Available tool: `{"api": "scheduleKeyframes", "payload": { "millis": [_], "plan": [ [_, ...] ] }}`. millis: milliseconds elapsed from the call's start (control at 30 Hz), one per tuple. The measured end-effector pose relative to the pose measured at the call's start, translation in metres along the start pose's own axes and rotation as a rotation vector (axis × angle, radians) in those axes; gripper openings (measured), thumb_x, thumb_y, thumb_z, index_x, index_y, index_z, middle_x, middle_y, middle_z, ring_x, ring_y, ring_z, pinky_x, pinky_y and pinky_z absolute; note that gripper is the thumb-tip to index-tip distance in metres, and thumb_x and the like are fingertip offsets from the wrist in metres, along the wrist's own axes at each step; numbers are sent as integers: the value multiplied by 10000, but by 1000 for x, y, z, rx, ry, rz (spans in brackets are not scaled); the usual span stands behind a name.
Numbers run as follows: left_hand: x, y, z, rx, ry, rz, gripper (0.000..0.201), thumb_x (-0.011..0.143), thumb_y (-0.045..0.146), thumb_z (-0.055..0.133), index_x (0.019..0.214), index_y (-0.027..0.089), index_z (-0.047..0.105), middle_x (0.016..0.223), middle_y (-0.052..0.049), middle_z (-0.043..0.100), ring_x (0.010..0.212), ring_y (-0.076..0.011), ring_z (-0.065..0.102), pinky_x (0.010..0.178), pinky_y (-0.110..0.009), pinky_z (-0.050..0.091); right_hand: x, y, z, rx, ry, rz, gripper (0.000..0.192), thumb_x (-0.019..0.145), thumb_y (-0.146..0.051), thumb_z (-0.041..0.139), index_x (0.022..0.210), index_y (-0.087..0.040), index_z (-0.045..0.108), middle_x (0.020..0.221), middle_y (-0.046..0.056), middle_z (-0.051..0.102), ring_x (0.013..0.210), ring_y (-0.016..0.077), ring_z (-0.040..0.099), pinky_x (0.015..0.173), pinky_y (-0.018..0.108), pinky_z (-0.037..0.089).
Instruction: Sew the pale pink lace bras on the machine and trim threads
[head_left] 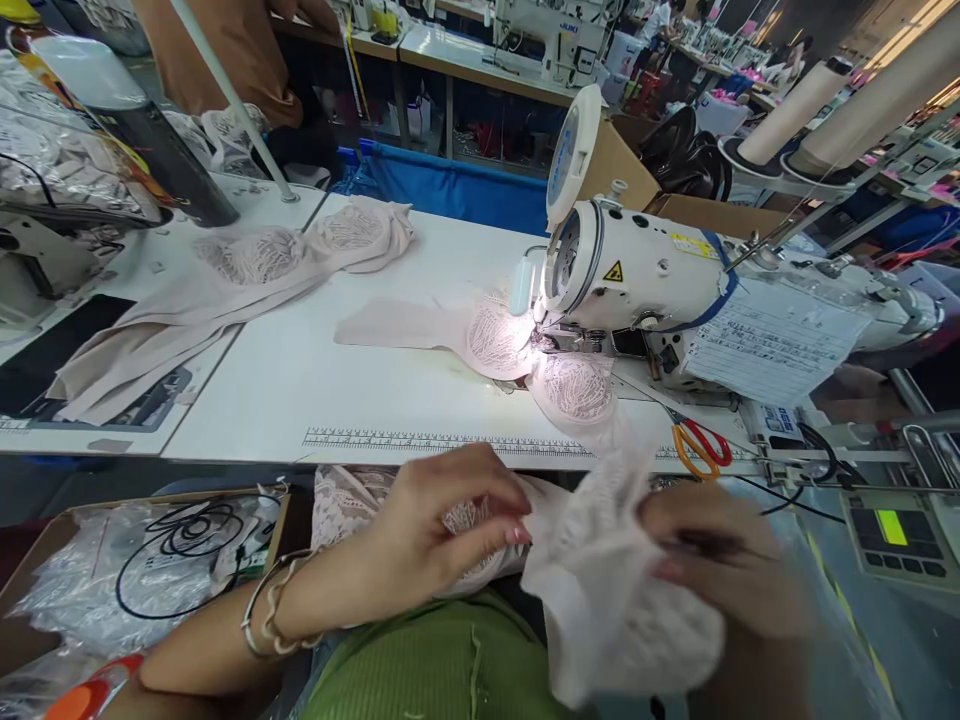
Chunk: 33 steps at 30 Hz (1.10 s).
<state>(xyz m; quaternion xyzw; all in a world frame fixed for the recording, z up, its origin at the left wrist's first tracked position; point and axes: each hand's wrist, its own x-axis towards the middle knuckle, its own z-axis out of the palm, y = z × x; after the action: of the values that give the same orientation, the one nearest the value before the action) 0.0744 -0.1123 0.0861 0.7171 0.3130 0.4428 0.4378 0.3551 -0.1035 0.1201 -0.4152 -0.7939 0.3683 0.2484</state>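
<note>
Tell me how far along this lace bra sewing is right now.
Apparently done: lace bras lie piled at the table's far left. In hand: the left hand and right hand grip a lace piece over the lap, below the table edge. Left: another bra sits under the sewing machine needle, seemingly unfinished; scissors lie idle.

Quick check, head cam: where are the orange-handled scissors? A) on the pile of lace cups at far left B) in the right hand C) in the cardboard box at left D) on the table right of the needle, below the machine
D: the scissors lie flat on the white table beneath the sewing machine, while both the left hand and the right hand grip the lace fabric piece.
</note>
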Motion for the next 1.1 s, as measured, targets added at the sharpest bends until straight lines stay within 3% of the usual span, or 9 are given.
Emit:
{"api": "scheduleKeyframes", "payload": {
  "millis": [67,133,300,467,567,700,833,967,1100],
  "plan": [
    [-9,-8,15,134,-48,37,207,965,308,651,1105,164,698,985,-97,736,920,-204,670,783,-315,564,12,2,27,37,-66,24,335,932,-475,646,725,-224,726,603,11,683,532,145,603,523,263,445],
    [-14,-23,29,274,-14,61,232,979,309,621,1145,159,687,998,-116,731,937,-227,666,774,-332,568,20,8,56,22,-2,53,272,942,-344,642,718,-209,713,608,1,679,543,134,594,530,248,435],
    [-18,-50,39,339,99,-62,85,949,212,625,986,183,697,881,-66,702,829,-191,673,739,-289,557,15,28,94,-73,149,-130,170,958,-177,573,929,-207,738,757,23,714,627,134,632,587,241,484],
    [-16,-47,32,90,189,-350,68,847,160,647,818,182,703,806,-34,691,741,-155,663,625,-221,511,6,40,92,-512,343,-218,285,944,-93,495,1028,-212,740,1081,107,719,795,178,669,636,281,527],
    [-14,-44,29,-72,211,-453,61,799,224,697,774,174,720,764,-38,682,731,-161,650,595,-220,506,4,48,91,-629,333,-217,388,912,-23,412,1010,-204,741,1247,115,699,897,206,679,668,298,537],
    [-9,-43,18,-193,189,-513,96,760,259,738,757,167,713,855,-68,724,815,-186,673,660,-252,543,4,51,76,-261,118,-130,240,972,-194,517,852,-197,726,897,81,720,770,185,652,636,282,518],
    [-8,-46,3,-269,160,-580,164,764,304,762,750,163,680,802,-58,729,771,-181,681,678,-265,545,0,51,47,118,-114,27,457,962,-530,581,676,-188,682,737,43,626,559,116,515,469,237,382],
    [-13,-49,-4,-229,221,-552,165,744,300,776,741,162,686,803,-57,725,783,-178,675,683,-257,536,-5,56,32,113,38,19,394,956,-517,601,761,-202,734,800,68,686,654,147,609,545,250,445],
    [-15,-50,-2,-192,283,-563,168,745,305,774,734,165,682,820,-55,725,781,-166,670,646,-232,522,-6,56,41,4,233,14,281,942,-406,663,752,-206,715,808,71,717,689,163,645,564,254,463]
  ]
}}
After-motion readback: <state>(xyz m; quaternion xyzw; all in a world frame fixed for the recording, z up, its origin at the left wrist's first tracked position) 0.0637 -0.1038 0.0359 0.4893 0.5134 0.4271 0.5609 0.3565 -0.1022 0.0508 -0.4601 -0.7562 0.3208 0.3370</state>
